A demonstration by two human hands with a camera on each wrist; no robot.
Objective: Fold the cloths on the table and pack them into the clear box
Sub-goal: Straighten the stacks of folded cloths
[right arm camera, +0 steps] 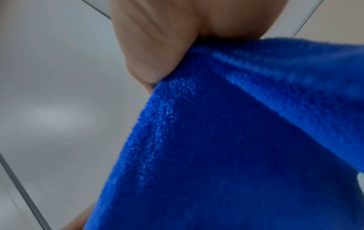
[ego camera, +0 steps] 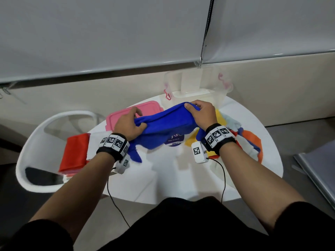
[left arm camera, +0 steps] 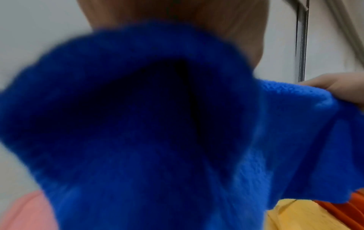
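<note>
Blue cloth (ego camera: 163, 124) held up above the round white worktop (ego camera: 181, 178), stretched between both hands. Left hand (ego camera: 127, 124) curled round the cloth's left end, thumb on top, bunching the fabric; loose corner hanging below that wrist. Right hand (ego camera: 201, 113) gripping the cloth's right end, fingers folded over the upper edge. Same grip in the right wrist view: blue cloth (right arm camera: 226, 140) pinched against the palm of the right hand (right arm camera: 167, 38). Left wrist view mostly filled with blurred blue cloth (left arm camera: 138, 124), the right hand (left arm camera: 340, 88) at its far end.

Clear box (ego camera: 197, 84) beyond the blue cloth, at the worktop's far edge, lid off, pink latches at its sides. Pink lid (ego camera: 130, 115) beyond and left of the blue cloth, partly behind the left hand. Red cloth (ego camera: 76, 153), folded, left of the blue cloth at the worktop's edge. Heap of unfolded cloths (ego camera: 246, 140), yellow, orange, grey and blue, right of the blue cloth, under the right wrist. White chair (ego camera: 36, 145) left of the worktop.
</note>
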